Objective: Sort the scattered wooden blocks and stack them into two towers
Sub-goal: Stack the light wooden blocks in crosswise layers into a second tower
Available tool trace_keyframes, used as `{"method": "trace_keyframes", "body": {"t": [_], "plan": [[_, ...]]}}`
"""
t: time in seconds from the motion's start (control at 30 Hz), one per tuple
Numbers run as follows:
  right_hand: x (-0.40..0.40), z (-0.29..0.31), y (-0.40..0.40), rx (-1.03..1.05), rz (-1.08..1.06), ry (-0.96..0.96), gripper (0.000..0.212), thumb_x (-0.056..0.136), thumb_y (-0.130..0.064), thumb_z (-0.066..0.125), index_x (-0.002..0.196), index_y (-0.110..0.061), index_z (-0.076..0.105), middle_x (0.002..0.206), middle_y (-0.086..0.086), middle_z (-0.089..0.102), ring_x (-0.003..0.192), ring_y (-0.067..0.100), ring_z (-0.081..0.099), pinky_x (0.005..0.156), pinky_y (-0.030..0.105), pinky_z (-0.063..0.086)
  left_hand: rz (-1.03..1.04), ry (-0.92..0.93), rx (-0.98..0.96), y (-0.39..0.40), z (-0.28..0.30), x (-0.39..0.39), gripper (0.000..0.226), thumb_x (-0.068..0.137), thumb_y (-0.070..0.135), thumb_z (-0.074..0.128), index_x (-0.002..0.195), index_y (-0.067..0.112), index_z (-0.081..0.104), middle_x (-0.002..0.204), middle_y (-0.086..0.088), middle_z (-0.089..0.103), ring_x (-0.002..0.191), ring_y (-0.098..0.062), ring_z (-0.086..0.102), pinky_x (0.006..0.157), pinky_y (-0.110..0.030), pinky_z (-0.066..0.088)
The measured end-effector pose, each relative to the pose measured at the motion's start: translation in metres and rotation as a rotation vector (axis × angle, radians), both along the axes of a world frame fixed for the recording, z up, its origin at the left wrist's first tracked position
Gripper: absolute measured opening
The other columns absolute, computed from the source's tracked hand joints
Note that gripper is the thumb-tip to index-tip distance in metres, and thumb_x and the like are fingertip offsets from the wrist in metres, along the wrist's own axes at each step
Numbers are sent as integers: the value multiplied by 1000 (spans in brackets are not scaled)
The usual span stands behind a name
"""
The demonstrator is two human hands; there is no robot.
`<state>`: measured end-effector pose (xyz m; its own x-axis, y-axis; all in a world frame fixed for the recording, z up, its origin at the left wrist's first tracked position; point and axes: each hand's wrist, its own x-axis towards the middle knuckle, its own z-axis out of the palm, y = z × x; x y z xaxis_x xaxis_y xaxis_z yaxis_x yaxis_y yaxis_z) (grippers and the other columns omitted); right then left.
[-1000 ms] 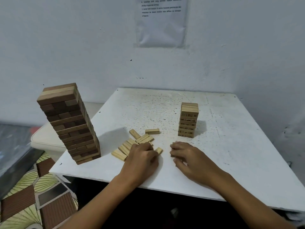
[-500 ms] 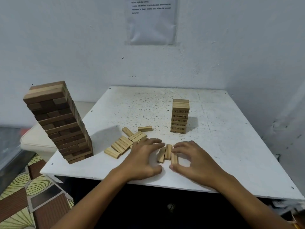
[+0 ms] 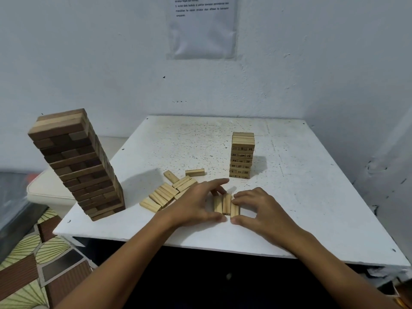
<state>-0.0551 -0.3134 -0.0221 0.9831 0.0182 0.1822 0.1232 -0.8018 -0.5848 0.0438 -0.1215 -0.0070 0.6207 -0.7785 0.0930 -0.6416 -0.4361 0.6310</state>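
Note:
Three light wooden blocks (image 3: 226, 204) lie side by side near the table's front edge. My left hand (image 3: 194, 205) holds them from the left, thumb at their near ends and fingers at their far ends, index finger stretched past them. My right hand (image 3: 264, 211) pinches the same row from the right, between thumb and curled fingers. A short tower of light numbered blocks (image 3: 242, 155) stands behind the hands. A tall, leaning tower of dark blocks (image 3: 75, 163) stands at the table's left front corner. Several loose light blocks (image 3: 168, 191) lie left of my left hand.
The white speckled table (image 3: 312, 197) stands in a wall corner. One light block (image 3: 195, 172) lies apart behind the loose pile. A white container (image 3: 51, 190) sits beside the table on the left, above a patterned floor mat (image 3: 26, 264). A paper sheet (image 3: 201, 27) hangs on the wall.
Both hands moved from lying flat over the blocks to framing three blocks lined up between them. They have since closed in tighter on that row.

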Motion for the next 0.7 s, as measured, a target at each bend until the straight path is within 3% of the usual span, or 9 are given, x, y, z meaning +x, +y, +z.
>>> {"method": "trace_keyframes", "body": {"t": [0.1,0.23,0.4,0.53,0.7], "plan": [[1,0,-1,47,-10,8,44,77,-40,78,118,-25,69,125,-16,60,114,-2,42,95,29,42,16,-3,-23,0,0,-2,80,70,26,86,140,27,47,117,12,63,95,18,47,80,-4,34],[0,0,-3,32,19,23,43,82,-38,73,122,-26,67,131,-16,56,118,-3,38,99,28,40,49,-10,-46,-1,0,-7,71,68,29,86,133,27,56,116,16,62,102,7,49,90,-16,38],[2,2,-9,-18,81,31,39,93,-11,54,129,-23,62,134,-8,53,119,0,36,102,20,33,133,-167,1,-5,-9,-19,84,58,64,74,133,31,55,124,10,55,116,-9,43,97,-32,40],[3,-1,-9,-34,83,-6,37,95,-6,52,126,-21,65,124,-7,59,114,6,42,96,22,39,202,-194,-76,-12,-15,-33,92,56,70,74,134,28,52,121,9,53,114,-8,46,93,-25,39],[2,0,-10,58,33,-16,25,92,-13,61,114,-20,72,99,-12,57,91,-9,47,76,8,34,261,-151,-139,-19,-22,-38,91,55,65,76,133,25,53,126,7,51,115,-10,47,96,-25,40]]}}
